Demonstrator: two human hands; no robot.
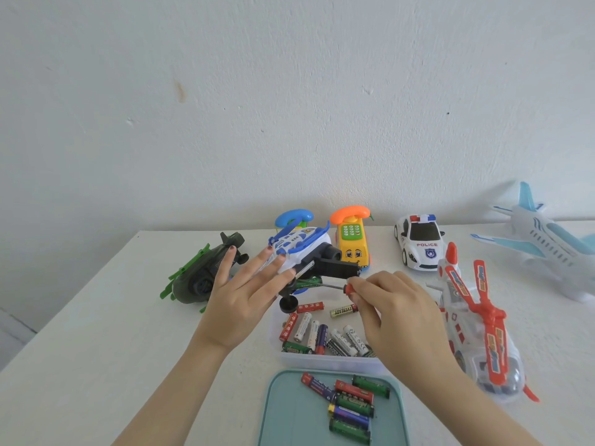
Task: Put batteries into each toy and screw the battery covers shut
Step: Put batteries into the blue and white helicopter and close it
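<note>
At the centre of a white table (96, 317), a blue-and-white toy vehicle (299, 249) tipped up off the surface, black underside and one black wheel (288, 304) turned toward the camera. Across its body, the left hand (244, 291), fingers straight and spread apart, pressing rather than gripping. Opposite, the right hand (396, 313), fingertips pinched tight on the red handle of a small screwdriver (347, 288), thin shaft levelled leftward toward the toy's black underside; exact point of contact too small to tell. Directly below both hands, a clear plastic box (322, 360) with a loose heap of batteries (325, 336) in red, white, green and purple casings. Just in front of the box, at the near edge of the table, a teal lid (289, 413) carrying a smaller cluster of cells (352, 405). Left of the held toy, a dark green toy helicopter (206, 272), tilted, green blades sticking out to the left. Along the wall behind, a toy phone with a blue handset (294, 217), mostly hidden by the held toy; beside it a yellow toy phone (351, 243) with an orange handset; then a white police car (418, 243) marked POLICE. Just right of the box, a red-and-white toy helicopter (476, 323), rotor uppermost. Farther right, near the table's far corner, a pale blue and white toy airplane (541, 239).
</note>
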